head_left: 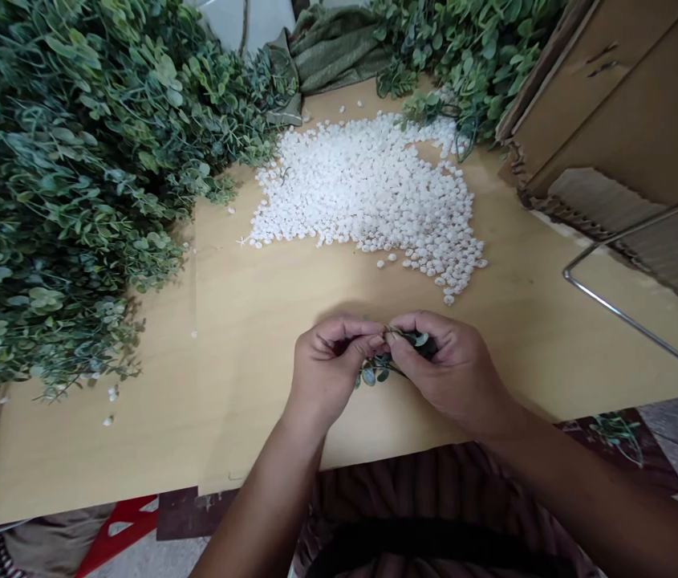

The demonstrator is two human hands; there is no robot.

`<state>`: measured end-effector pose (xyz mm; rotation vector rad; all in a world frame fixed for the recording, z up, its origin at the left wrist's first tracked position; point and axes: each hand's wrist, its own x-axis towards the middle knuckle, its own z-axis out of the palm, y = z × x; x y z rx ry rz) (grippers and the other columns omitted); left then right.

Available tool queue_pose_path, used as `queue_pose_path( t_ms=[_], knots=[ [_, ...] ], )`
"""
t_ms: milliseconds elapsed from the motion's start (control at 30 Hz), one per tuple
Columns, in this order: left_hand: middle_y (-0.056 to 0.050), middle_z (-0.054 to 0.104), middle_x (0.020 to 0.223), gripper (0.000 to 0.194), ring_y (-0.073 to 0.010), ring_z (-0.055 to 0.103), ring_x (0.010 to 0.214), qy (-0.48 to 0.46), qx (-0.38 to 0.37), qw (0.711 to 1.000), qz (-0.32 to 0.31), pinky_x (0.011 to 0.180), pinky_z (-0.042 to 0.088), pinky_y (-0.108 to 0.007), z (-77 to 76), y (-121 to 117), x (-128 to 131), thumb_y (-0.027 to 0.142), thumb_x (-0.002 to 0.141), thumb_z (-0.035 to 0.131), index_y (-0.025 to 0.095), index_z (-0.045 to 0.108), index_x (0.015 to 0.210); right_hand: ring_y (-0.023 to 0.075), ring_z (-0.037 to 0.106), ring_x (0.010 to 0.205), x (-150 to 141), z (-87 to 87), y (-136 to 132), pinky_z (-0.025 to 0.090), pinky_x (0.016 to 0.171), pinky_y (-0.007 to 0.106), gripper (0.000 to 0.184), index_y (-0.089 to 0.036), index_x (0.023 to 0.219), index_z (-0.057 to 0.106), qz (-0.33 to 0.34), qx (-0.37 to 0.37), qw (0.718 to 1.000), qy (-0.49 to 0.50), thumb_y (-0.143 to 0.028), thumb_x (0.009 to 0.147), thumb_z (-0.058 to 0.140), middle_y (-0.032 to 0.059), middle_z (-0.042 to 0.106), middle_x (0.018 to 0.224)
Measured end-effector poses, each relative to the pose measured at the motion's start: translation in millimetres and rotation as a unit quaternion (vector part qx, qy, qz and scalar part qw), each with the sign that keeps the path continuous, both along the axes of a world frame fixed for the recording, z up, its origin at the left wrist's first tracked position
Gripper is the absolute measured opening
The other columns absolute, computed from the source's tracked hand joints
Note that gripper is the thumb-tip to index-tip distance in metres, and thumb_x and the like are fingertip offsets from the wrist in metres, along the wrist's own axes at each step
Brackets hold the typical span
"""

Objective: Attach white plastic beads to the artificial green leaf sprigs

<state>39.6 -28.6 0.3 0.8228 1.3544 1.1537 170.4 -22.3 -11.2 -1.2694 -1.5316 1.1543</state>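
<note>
Near the front edge of the table, my left hand (334,357) and my right hand (444,361) meet fingertip to fingertip. Between them is a small sprig of green leaves (375,372), partly covered by my fingers. My right thumb and fingers are closed on the sprig, with dark leaves showing inside the palm. The left thumb and forefinger pinch at the same spot; whatever tiny part they grip is hidden. Beyond my hands spreads a heap of small white plastic pieces (363,185), a few of them lying loose at its near edge.
A large mass of leafy artificial greenery (74,160) covers the left side. More greenery (471,56) stands at the back right, beside a dark green cloth (339,48). A torn cardboard box (627,96) and a bent metal rod (621,309) occupy the right. Brown paper (254,321) covers the table.
</note>
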Motion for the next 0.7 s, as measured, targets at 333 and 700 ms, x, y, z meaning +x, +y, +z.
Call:
queue_pose_path(
  t_ms=[333, 700],
  knots=[
    [-0.001, 0.070, 0.059, 0.017, -0.0100, 0.062, 0.051, -0.021, -0.030, 0.999, 0.012, 0.048, 0.053, -0.019, 1.7, 0.3, -0.5, 0.025, 0.055, 0.081, 0.018, 0.074, 0.069, 0.0142, 0.064, 0.059, 0.0, 1.9, 1.5, 0.053, 0.058, 0.022, 0.010, -0.016, 0.071, 0.064, -0.019, -0.017, 0.997, 0.070, -0.020, 0.076, 0.055, 0.0017, 0.070, 0.067],
    [0.001, 0.066, 0.053, 0.004, -0.0086, 0.060, 0.049, 0.002, 0.006, 1.000, 0.027, 0.049, 0.051, -0.018, -2.1, 1.2, 4.5, 0.016, 0.062, 0.075, 0.016, 0.071, 0.063, 0.0124, 0.060, 0.057, -1.3, 1.0, 1.3, 0.050, 0.056, 0.020, 0.012, -0.016, 0.067, 0.062, -0.021, 0.006, 0.999, 0.038, -0.019, 0.076, 0.054, 0.0006, 0.066, 0.063]
  ],
)
